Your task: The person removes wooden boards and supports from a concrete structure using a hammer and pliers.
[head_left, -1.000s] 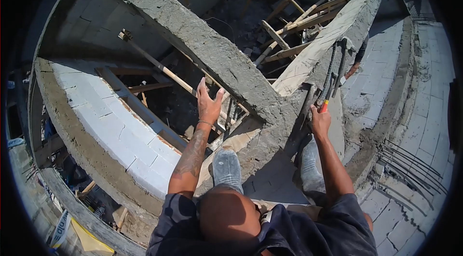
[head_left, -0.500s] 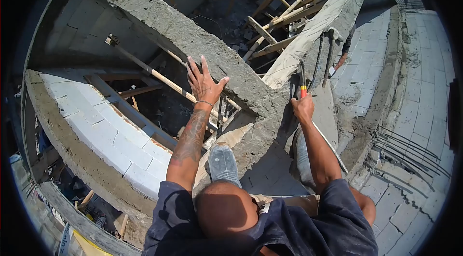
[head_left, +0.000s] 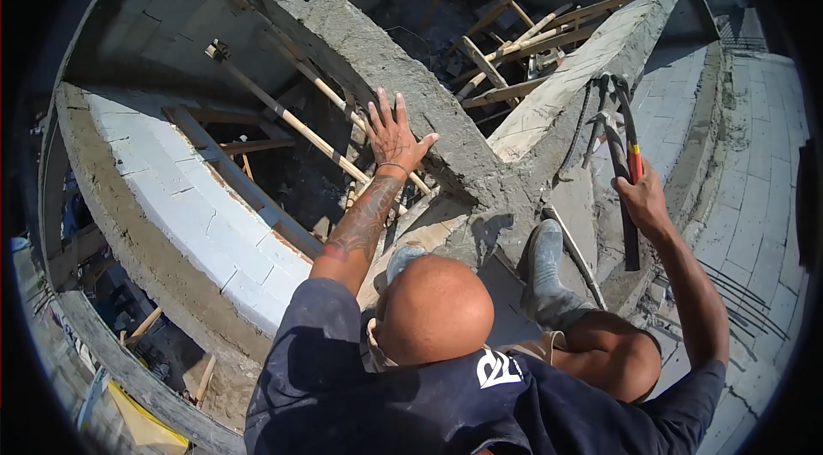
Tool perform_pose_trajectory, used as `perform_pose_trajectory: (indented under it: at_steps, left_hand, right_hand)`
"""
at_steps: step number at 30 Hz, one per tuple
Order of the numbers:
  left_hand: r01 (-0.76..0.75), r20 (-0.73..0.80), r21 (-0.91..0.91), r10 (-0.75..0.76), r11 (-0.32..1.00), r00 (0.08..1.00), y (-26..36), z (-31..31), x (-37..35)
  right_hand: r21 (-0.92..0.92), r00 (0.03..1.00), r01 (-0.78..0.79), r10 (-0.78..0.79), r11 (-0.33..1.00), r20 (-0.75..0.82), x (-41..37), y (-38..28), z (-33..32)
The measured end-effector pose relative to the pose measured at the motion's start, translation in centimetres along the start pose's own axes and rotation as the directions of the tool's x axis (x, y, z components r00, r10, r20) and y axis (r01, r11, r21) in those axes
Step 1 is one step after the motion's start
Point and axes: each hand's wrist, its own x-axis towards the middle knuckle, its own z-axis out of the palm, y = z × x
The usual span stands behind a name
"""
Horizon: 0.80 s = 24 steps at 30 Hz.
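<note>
Now | left hand (head_left: pixel 396 140) splayed, rough concrete beam (head_left: pixel 360 44) | right hand (head_left: pixel 643 200) gripping red-handled tool (head_left: pixel 635 164)

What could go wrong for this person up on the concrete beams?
A fall: they crouch on a narrow concrete beam, left hand pressed to it, with an open drop alongside. The red-handled tool in the right hand could slip and drop into the gap. The bent rebar by that hand might scrape or jab it.

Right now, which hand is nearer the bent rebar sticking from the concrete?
Right. The right hand, gripping a red-handled tool, is beside the rebar; the left hand lies flat on the concrete beam, farther away.
</note>
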Motion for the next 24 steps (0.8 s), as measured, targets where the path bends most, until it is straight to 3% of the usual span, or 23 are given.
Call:
perform_pose_trajectory:
  at_steps: [2, 4, 6, 8, 10, 13, 16, 18, 20, 22, 24]
  left_hand:
    - [-0.002, 0.027, 0.03, 0.001, 1.0, 1.0, -0.1, 0.3, 0.2]
    - [-0.01, 0.054, 0.079, 0.006, 0.997, 0.998, 0.0, 0.1, 0.6]
    - [-0.006, 0.084, 0.117, -0.004, 0.993, 0.996, 0.2, -0.5, 0.7]
    - [0.021, 0.109, 0.168, -0.039, 0.986, 0.993, 0.2, -1.0, 0.8]
    - [-0.001, 0.119, 0.136, -0.016, 0.991, 0.993, 0.2, -1.3, 0.6]
    - [0.011, 0.148, 0.19, -0.04, 0.982, 0.988, 0.3, -1.9, 1.1]
    - [0.02, 0.149, 0.23, -0.055, 0.973, 0.987, 0.9, -2.6, 0.5]
    - [0.023, 0.231, 0.248, -0.082, 0.968, 0.969, 1.2, -3.2, 0.8]
    - [-0.019, 0.212, 0.233, -0.032, 0.972, 0.977, 0.8, -4.0, 0.7]
    - [0.026, 0.048, 0.131, -0.033, 0.991, 0.998, 0.9, -6.5, -0.2]
    - [0.153, -0.028, 0.086, -0.151, 0.984, 0.988, 0.9, -10.8, -2.9]
  right_hand:
    - [0.117, 0.995, -0.048, 0.037, 0.992, 0.095, -1.5, -3.3, -2.3]
    - [0.074, 0.978, -0.136, 0.122, 0.988, 0.168, -1.8, -3.9, -2.0]
    - [0.246, 0.991, 0.007, -0.04, 0.969, 0.127, -0.7, -3.1, -0.4]
    - [0.302, 0.982, 0.127, -0.163, 0.945, 0.099, 1.6, -2.4, 2.4]
    - [0.274, 0.956, 0.113, -0.179, 0.955, 0.23, 4.8, -2.5, 5.0]
    - [0.226, 0.88, 0.225, -0.297, 0.948, 0.37, 8.4, -4.4, 8.1]
    - [0.357, 0.79, 0.3, -0.44, 0.885, 0.427, 10.2, -5.4, 11.3]
    - [0.394, 0.72, 0.385, -0.539, 0.834, 0.437, 11.4, -5.7, 13.5]
    - [0.443, 0.64, 0.494, -0.658, 0.748, 0.398, 12.6, -6.7, 15.5]
    - [0.409, 0.621, 0.542, -0.677, 0.735, 0.394, 13.6, -8.5, 16.7]
    - [0.414, 0.576, 0.644, -0.764, 0.644, 0.291, 14.7, -10.3, 19.1]
